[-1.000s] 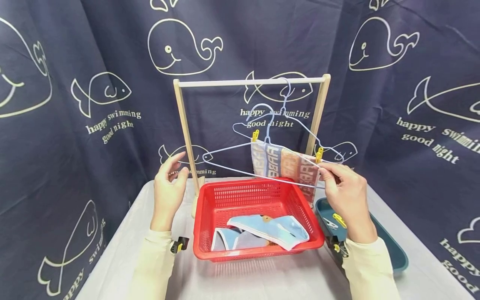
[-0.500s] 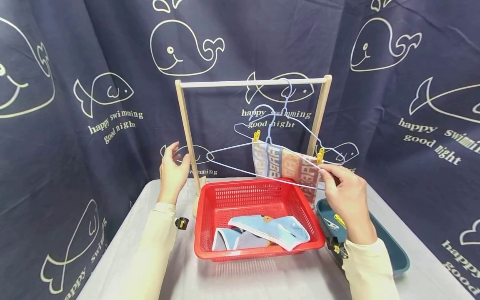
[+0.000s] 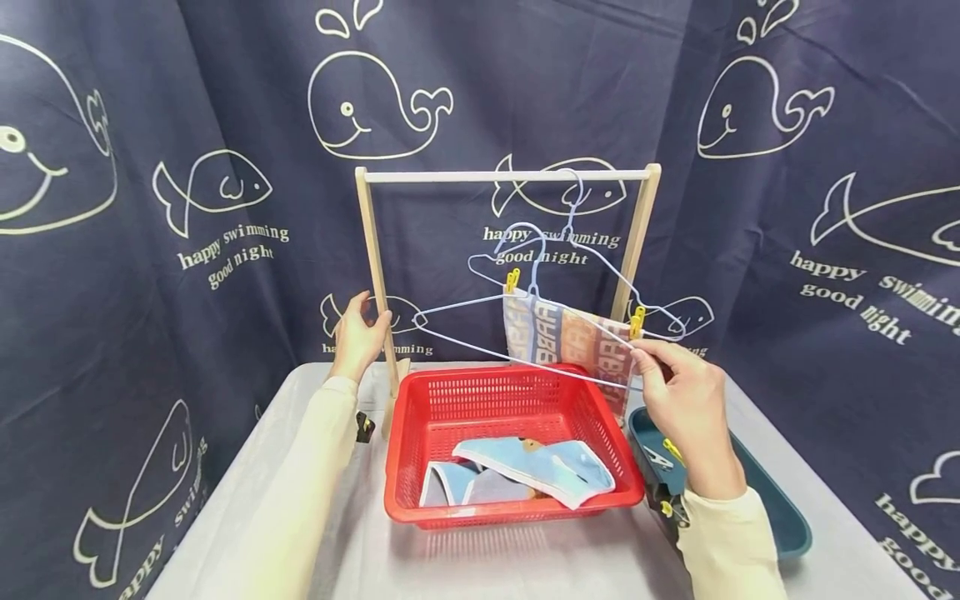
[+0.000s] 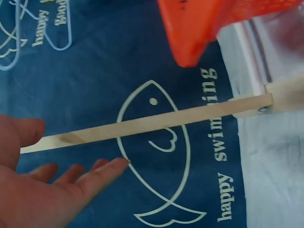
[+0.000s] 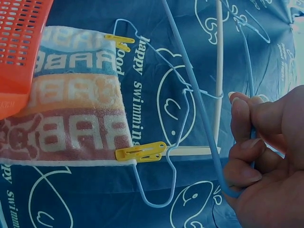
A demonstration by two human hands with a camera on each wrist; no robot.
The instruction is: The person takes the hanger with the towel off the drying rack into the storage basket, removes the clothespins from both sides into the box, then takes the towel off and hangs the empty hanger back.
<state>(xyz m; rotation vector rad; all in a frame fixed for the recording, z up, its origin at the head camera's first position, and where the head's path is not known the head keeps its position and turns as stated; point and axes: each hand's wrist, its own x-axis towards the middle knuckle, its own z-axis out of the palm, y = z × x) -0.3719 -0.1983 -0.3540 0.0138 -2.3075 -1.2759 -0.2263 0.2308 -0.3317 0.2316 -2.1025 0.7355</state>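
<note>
My right hand (image 3: 684, 408) grips one end of a light blue clothes hanger (image 3: 480, 302), held in the air above the red basket; its fingers curl round the wire (image 5: 250, 71) in the right wrist view. My left hand (image 3: 358, 337) is beside the rack's left post (image 4: 156, 122), fingers spread and relaxed; whether it touches the post I cannot tell. Behind the held hanger, a second blue hanger (image 3: 592, 250) hangs from the rack's bar. A striped towel (image 5: 76, 95) is clipped to it with two yellow clothespins (image 5: 141, 152).
The red basket (image 3: 517, 515) on the table holds light blue cloths (image 3: 536, 467) with white edging. To its right, a dark teal tray (image 3: 780, 517) contains clothespins (image 3: 672, 451), partly behind my right arm. A wooden rack (image 3: 502, 176) stands behind the basket, before a whale-patterned curtain (image 3: 225, 75).
My left hand has moved forward and right to the rack's left post. My right hand keeps its grip on the hanger, which has barely moved.
</note>
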